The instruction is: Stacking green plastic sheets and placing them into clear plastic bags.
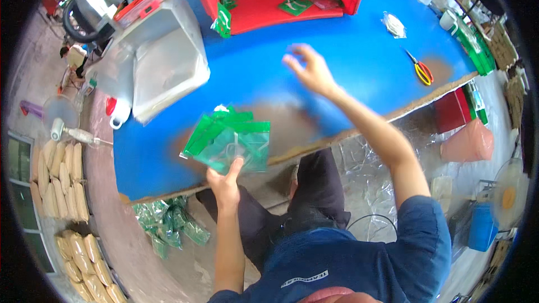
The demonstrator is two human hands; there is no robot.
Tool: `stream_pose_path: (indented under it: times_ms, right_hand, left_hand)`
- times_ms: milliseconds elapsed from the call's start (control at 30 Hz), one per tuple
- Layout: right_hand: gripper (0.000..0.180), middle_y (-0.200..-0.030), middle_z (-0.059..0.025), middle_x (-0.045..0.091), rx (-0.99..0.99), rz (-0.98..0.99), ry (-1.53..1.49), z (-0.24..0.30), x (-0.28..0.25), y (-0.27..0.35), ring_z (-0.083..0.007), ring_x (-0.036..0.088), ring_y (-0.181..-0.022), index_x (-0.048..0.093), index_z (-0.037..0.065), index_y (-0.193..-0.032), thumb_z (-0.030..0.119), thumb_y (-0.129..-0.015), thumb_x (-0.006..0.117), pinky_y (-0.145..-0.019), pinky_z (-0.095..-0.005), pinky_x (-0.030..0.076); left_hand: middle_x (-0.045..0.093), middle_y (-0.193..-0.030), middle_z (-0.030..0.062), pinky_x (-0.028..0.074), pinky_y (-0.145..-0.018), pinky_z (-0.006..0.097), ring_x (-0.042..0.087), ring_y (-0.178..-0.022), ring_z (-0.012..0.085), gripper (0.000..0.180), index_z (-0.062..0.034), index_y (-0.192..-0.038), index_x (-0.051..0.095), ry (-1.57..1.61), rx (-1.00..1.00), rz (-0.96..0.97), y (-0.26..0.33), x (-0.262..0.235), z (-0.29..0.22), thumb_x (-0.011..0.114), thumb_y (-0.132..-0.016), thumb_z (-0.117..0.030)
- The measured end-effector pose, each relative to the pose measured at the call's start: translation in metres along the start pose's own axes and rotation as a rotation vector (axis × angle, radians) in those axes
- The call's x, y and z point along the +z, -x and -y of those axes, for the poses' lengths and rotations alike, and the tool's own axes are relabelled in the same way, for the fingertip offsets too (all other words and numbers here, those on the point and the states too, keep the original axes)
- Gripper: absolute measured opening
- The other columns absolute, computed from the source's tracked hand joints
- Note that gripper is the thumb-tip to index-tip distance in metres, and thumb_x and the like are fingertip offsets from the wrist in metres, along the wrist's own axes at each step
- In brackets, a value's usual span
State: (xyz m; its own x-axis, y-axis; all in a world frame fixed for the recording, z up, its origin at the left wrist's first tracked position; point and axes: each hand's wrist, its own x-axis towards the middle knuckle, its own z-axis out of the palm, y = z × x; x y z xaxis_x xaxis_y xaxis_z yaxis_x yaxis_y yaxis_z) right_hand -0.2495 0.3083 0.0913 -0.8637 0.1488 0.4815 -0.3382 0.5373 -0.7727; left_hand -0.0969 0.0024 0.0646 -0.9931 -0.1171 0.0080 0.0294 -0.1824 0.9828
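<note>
My left hand [225, 184] is closed on a fanned stack of green and clear plastic packets [233, 137], thumb on top, at the near edge of the blue table. The fingers beneath the packets are hidden. Over the middle of the table reaches my right hand [312, 72], slightly blurred, its fingers apart and nothing visible in them. Beyond it lies a red bin [269, 14] with its open side toward me. A few green packets [295, 4] lie inside, and another green packet [222, 21] hangs at its left front corner.
On the blue table [247, 73], a translucent plastic tub [168, 73] stands left, with a white mug [119, 114] beside it. At right lie yellow-and-red handled scissors [423, 72] and a small clear bag [394, 25]. More green packets [168, 221] lie below the table's left front edge.
</note>
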Motion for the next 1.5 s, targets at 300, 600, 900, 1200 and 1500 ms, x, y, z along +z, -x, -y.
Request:
stream_pose_path:
  times_ms: [300,600,900,1200,1500]
  right_hand:
    - [0.068,-0.12,-0.0261,0.059,0.073,-0.1,0.991,-0.233,-0.069,-0.217,-0.0414,0.061,-0.109,0.051,0.004,-0.129,0.057,-0.087,0.06,-0.091,-0.053,0.051]
    - [0.019,-0.077,-0.0181,0.069,-0.238,-0.306,1.102,-0.211,-0.058,-0.248,-0.0334,0.07,-0.066,0.057,0.007,-0.106,0.019,-0.096,0.047,-0.053,-0.0479,0.055]
    - [0.023,-0.072,-0.0153,0.069,-0.358,0.022,1.061,-0.19,0.032,-0.235,-0.0298,0.07,-0.062,0.06,0.0,-0.099,0.019,-0.097,0.046,-0.051,-0.0437,0.056]
    - [0.022,-0.096,-0.0145,0.069,-0.111,-0.349,-0.169,-0.161,0.013,-0.201,-0.018,0.069,-0.09,0.058,0.001,-0.115,0.011,-0.095,0.055,-0.074,-0.0335,0.058]
    - [0.028,-0.12,-0.0044,0.064,0.695,0.061,-1.118,0.023,0.006,0.002,-0.0149,0.064,-0.105,0.054,0.007,-0.128,0.015,-0.1,0.056,-0.088,-0.0356,0.055]
  left_hand:
    - [0.064,-0.115,0.0126,0.049,-0.093,0.034,0.063,-0.101,0.0208,0.046,0.0074,-0.12,0.057,-0.237,0.045,-0.182,-0.012,0.007,0.005,0.076,-0.079,0.003]
    - [0.06,-0.123,0.0126,0.047,-0.098,0.037,0.06,-0.108,0.0224,0.055,0.0048,-0.131,0.05,-0.243,0.023,-0.164,-0.017,-0.008,0.006,0.072,-0.081,0.004]
    - [0.055,-0.13,0.0137,0.042,-0.105,0.041,0.056,-0.117,0.0241,0.06,0.0038,-0.137,0.044,-0.08,0.02,-0.196,-0.025,-0.005,0.012,0.069,-0.082,0.006]
    - [0.053,-0.137,0.0138,0.046,-0.105,0.046,0.056,-0.121,0.0297,0.059,-0.0023,-0.151,0.03,1.113,-0.668,0.122,-0.068,0.05,0.009,0.055,-0.099,-0.011]
    - [0.06,-0.131,0.0104,0.045,-0.105,0.051,0.054,-0.126,0.0316,0.044,-0.0101,-0.136,0.049,0.983,-0.598,0.255,-0.129,0.141,0.026,0.064,-0.095,-0.019]
